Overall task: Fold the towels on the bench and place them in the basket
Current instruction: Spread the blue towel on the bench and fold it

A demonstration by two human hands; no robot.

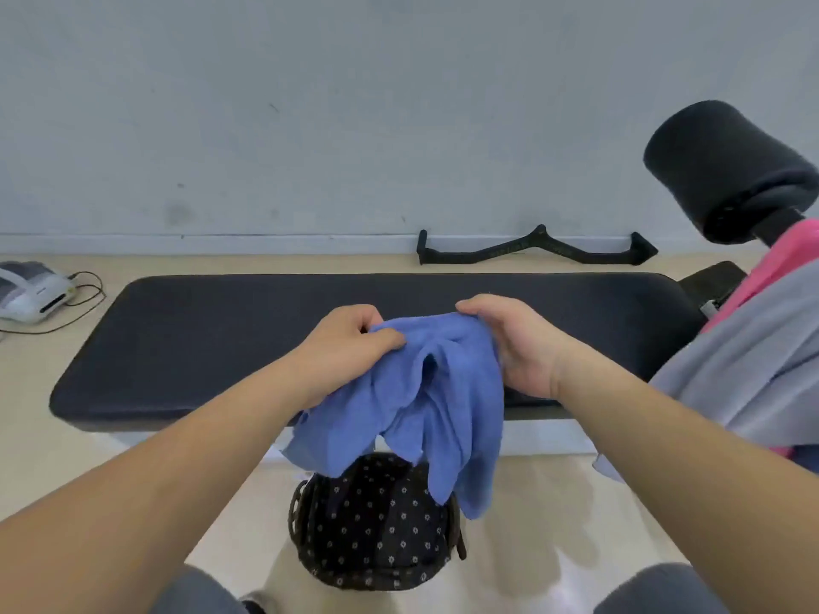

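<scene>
— Where is the blue towel [443,392]?

— Up in the air, bunched, in front of the black padded desk [221,339]. Its loose lower edges hang over the far rim of the basket [376,525].

— And the hands?

— Both have hold of it along the top. The left hand [350,343] pinches the upper left edge between the thumb and curled fingers. The right hand [518,347] has its fingers curled over the upper right edge.

— Where does the basket stand?

— On the floor just before the desk, between the person's knees. It has a dark lining with small pale flowers.

— Any other towels?

— A grey towel [744,370] drapes over the right end of the desk, with a pink towel [793,254] showing beneath it. A black foam roller [727,166] sticks up behind them.

— Anything else?

— A black handle bar [536,250] lies on the floor by the wall, and a white device [31,290] with a cable lies far left.
</scene>
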